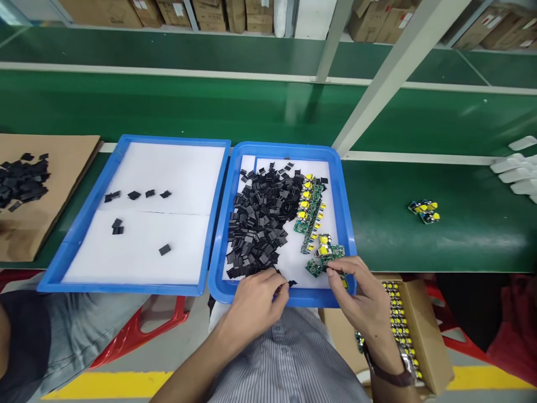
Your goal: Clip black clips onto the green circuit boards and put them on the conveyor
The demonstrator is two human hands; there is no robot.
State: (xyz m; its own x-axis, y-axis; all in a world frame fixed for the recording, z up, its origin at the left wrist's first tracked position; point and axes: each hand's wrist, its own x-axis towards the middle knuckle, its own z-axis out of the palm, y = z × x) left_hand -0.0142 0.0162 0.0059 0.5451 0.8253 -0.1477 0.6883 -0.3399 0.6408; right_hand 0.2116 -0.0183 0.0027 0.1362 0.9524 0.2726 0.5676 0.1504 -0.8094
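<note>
Over the front rim of the right blue tray [344,224] rests my left hand [260,296], its fingers curled together. One small folded black piece [292,283] lies right at those fingertips; whether they grip anything is hidden. My right hand [364,291] pinches with thumb and forefinger at the tray's front right. A dark bit shows in that pinch, too small to name. Beside it are loose small green circuit boards [314,267] with yellow-topped parts. Behind stand rows of joined boards [311,212]. A large heap of black pieces [262,218] covers the tray's left side.
At left, another blue tray [218,218] holds several black pieces. Brown cardboard [75,168] bears another black heap. Boards [424,211] and white plastic parts [518,170] lie on the green bench [390,240]. A slanted post [377,92] rises behind. Below, a carton [432,341] holds boards. Someone sits at left.
</note>
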